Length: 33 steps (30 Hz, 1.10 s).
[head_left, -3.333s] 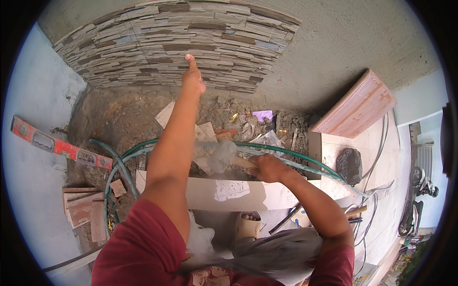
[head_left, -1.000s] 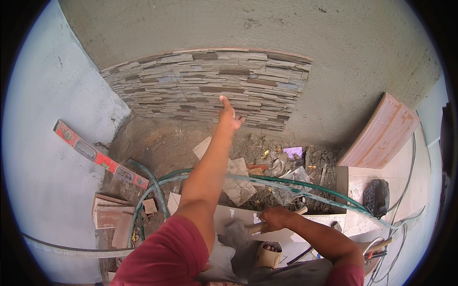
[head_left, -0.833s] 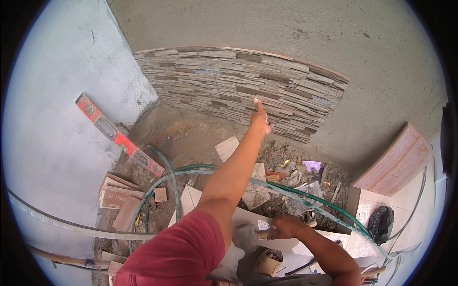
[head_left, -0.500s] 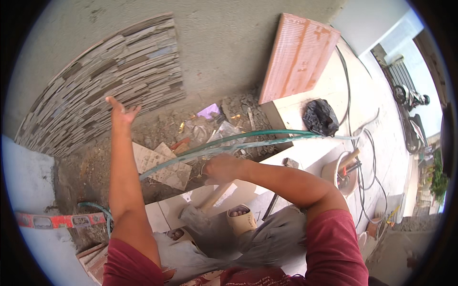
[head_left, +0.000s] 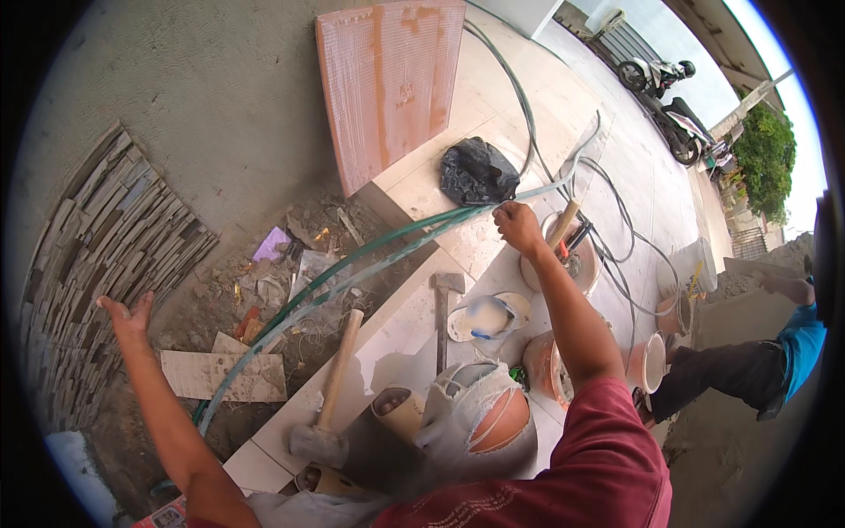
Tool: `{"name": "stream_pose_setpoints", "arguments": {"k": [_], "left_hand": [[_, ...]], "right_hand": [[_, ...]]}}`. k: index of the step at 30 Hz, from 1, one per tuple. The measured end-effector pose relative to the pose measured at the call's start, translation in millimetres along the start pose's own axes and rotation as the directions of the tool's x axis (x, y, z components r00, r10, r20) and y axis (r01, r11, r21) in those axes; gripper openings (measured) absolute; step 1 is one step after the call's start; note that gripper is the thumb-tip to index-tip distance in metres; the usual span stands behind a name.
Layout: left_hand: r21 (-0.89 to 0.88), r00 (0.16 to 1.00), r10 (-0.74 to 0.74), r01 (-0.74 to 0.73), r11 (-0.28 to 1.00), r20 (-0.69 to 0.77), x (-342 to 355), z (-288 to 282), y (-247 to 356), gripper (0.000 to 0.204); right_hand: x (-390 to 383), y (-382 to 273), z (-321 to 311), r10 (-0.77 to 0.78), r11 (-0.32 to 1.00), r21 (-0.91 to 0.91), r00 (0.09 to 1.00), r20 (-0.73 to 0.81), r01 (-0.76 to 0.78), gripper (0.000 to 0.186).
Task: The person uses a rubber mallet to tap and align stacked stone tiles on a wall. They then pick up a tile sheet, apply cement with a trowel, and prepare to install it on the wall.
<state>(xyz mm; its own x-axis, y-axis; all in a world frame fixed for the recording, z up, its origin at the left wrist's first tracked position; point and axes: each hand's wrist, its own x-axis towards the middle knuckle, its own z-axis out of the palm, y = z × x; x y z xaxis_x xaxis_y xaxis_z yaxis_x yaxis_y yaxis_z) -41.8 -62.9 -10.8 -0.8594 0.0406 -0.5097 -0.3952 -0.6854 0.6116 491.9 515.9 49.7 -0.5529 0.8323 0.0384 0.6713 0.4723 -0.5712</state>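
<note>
My left hand (head_left: pixel 130 319) is open with fingers spread, against the wall panel of narrow stacked stone strips (head_left: pixel 114 264). Over to the right, my right hand (head_left: pixel 519 225) is closed, beside the end of the black plastic bag and the green hose (head_left: pixel 370 249); whatever its fingers hold, if anything, is too small to make out. A mallet with a wooden handle (head_left: pixel 341 370) rests head down by my feet. A hammer (head_left: pixel 442 317) lies on the pale tiles near a white flip-flop (head_left: pixel 486 319).
A ribbed orange-backed tile (head_left: pixel 392 88) leans on the wall near the black plastic bag (head_left: pixel 478 172). Rubble and tile pieces (head_left: pixel 224 374) fill the trench. Buckets (head_left: pixel 647 361) and cables stand right; another person (head_left: pixel 739 374) is at the far right, with motorbikes (head_left: pixel 651 77) beyond.
My view has turned to the right. The right hand has moved right and away from me, from above the mallet to beside the bag. My left hand stays spread by the stone panel.
</note>
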Motion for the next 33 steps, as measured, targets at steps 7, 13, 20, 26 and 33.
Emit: {"name": "stream_pose_setpoints", "arguments": {"k": [7, 13, 20, 26, 33], "left_hand": [[0.040, 0.998, 0.047, -0.046, 0.998, -0.033, -21.0, 7.2, 1.9, 0.119], [0.020, 0.995, 0.082, -0.080, 0.997, -0.065, -9.5, 0.9, 1.7, 0.124], [-0.011, 0.997, 0.056, -0.057, 0.998, -0.057, -0.6, -25.2, 22.4, 0.128], [0.057, 0.998, 0.052, -0.049, 0.997, -0.042, -8.3, -11.8, 17.5, 0.123], [0.058, 0.999, 0.037, -0.036, 0.998, -0.015, -26.6, -0.7, 12.0, 0.115]], "right_hand": [[95.6, 30.7, 48.3, -0.251, 0.935, -0.250, 0.967, 0.039, 0.253, 0.029], [171.3, 71.2, 51.1, -0.240, 0.950, -0.212, 0.970, -0.027, 0.229, 0.072], [161.5, 7.3, 52.8, 0.003, 0.975, -0.220, 0.992, -0.128, -0.031, 0.051], [192.3, 57.7, 81.3, -0.043, 0.950, -0.312, 0.991, -0.128, 0.001, 0.029], [199.2, 19.3, 98.8, 0.206, 0.886, -0.393, 0.969, -0.140, -0.245, 0.035]]}}
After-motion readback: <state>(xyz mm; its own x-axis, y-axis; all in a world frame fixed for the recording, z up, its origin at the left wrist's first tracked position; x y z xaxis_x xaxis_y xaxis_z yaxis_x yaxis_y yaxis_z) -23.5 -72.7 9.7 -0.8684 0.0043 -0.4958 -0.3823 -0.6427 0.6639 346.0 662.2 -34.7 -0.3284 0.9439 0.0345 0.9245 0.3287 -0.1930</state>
